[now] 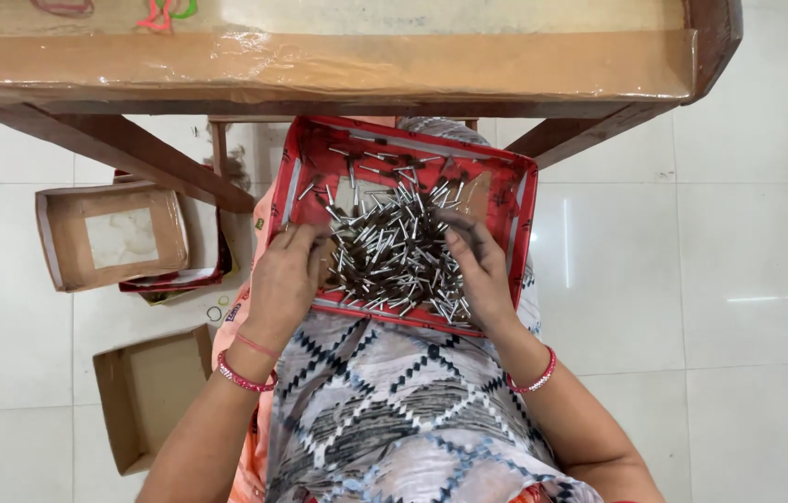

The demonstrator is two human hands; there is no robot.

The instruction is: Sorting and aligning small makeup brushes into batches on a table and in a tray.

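One shallow red cardboard tray [518,219] is resting on the person's lap, just below the edge of one wooden table [319,70] whose top is covered in clear plastic sheet. One loose heap of small metal-tipped dark sticks [394,250] is lying inside the tray; the pieces are too many and too tangled to count, with a few strays scattered toward the tray's far wall.

Two hands are working in the heap. The left hand [284,279] is resting on the heap's left edge, fingers curled down into the sticks; whether anything is pinched is not visible. The right hand [478,265] is lying on the right edge, fingers bent and loosely spread over the pieces, grip likewise unclear. Each wrist is wearing bangles, red and silvery.

On the white tiled floor [729,279] to the person's left, two empty brown cardboard box lids are sitting: one [63,237] upper, one [119,401] lower. The table's slanting legs are crossing above the upper lid.
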